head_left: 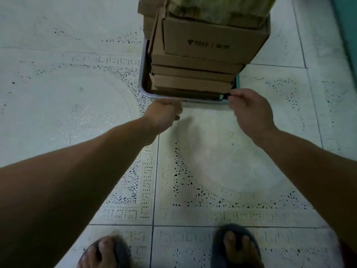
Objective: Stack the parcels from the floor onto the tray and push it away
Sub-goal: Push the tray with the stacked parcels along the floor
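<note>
Stacked parcels (212, 43) on tray (141, 84) dead ahead, long axis pointing away. Left hand (164, 113) & right hand (249, 109) grip its near rim.

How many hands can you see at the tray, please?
2: the left hand at the tray's near rim; the right hand at its near right corner.

1. Cardboard parcels (202, 60) stand stacked in a metal tray (142, 82) on the tiled floor (67, 93).
2. The left hand (164, 113) and right hand (249, 109) grip the tray's near rim.
3. Slippered feet (235, 246) show below.
</note>
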A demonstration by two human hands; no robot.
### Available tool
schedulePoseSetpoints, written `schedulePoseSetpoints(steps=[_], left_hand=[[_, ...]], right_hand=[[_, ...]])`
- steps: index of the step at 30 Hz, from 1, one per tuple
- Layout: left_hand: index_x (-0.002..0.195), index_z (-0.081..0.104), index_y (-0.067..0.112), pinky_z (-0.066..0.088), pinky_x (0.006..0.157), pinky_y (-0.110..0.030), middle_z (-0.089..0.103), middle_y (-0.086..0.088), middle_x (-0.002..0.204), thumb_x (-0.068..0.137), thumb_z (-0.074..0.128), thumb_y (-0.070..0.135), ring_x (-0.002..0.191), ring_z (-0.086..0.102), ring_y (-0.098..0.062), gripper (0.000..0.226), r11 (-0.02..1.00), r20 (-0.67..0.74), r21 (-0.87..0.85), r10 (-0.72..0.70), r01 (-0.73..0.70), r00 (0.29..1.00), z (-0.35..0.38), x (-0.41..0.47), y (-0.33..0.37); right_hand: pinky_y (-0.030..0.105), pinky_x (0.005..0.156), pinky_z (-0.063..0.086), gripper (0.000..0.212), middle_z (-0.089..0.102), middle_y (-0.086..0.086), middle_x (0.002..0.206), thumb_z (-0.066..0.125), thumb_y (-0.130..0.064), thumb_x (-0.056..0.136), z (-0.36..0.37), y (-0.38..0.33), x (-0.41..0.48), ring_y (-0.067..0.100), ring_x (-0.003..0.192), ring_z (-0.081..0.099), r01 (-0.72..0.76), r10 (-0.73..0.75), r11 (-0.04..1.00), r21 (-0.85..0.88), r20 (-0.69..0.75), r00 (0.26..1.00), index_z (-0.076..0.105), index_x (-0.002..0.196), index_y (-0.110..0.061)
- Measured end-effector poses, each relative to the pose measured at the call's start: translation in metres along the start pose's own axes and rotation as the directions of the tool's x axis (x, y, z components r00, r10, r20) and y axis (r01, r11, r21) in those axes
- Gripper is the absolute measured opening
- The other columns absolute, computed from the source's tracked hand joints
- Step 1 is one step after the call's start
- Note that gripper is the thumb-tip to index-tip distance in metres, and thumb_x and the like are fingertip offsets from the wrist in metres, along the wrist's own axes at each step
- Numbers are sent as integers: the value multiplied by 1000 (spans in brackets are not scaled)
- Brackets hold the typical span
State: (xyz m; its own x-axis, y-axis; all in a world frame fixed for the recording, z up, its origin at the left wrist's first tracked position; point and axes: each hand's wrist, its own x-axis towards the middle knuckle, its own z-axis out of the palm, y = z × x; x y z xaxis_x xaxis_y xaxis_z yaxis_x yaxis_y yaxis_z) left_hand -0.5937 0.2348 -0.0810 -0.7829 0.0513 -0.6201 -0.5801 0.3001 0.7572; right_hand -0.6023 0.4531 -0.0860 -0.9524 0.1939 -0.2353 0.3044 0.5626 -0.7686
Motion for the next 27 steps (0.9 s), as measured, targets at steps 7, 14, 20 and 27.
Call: schedulePoseSetpoints(steps=[7, 14, 20, 27], left_hand=[[114, 67, 15, 47, 102, -40, 66, -4, 116, 97, 55, 17, 102, 62, -17, 20, 994, -93, 90, -49, 58, 994, -34, -3, -3], [98, 61, 15, 48, 80, -33, 65, -4, 100, 87, 71, 31, 92, 61, -18, 22, 984, -195, 170, -18, 52, 981, -61, 9, 12], [133, 45, 12, 43, 71, -25, 56, -2, 113, 85, 74, 26, 94, 55, -17, 59, 992, -262, 129, 42, -8, 964, -67, 19, 14], [144, 42, 21, 39, 94, -31, 55, 0, 137, 85, 74, 25, 116, 52, -18, 68, 970, -247, 189, 199, -154, 949, -61, 37, 17]], right_hand=[[28, 101, 37, 53, 55, 0, 140, 62, -35, 94, -13, 11, 3, 19, 124, 51, -142, 158, 973, -185, 76, 985, 47, 143, -21], [29, 97, 37, 65, 52, 1, 143, 66, -40, 91, -30, -8, 28, 23, 128, 49, -114, 135, 961, -253, 64, 989, 41, 147, -19], [34, 93, 42, 55, 61, -1, 129, 72, -38, 86, -15, -16, 37, 19, 106, 56, -44, 66, 972, -232, 87, 994, 54, 135, -20], [29, 85, 38, 47, 63, -3, 116, 71, -37, 87, 3, -16, 45, 16, 99, 52, -14, 39, 980, -200, 121, 992, 58, 129, -20]])
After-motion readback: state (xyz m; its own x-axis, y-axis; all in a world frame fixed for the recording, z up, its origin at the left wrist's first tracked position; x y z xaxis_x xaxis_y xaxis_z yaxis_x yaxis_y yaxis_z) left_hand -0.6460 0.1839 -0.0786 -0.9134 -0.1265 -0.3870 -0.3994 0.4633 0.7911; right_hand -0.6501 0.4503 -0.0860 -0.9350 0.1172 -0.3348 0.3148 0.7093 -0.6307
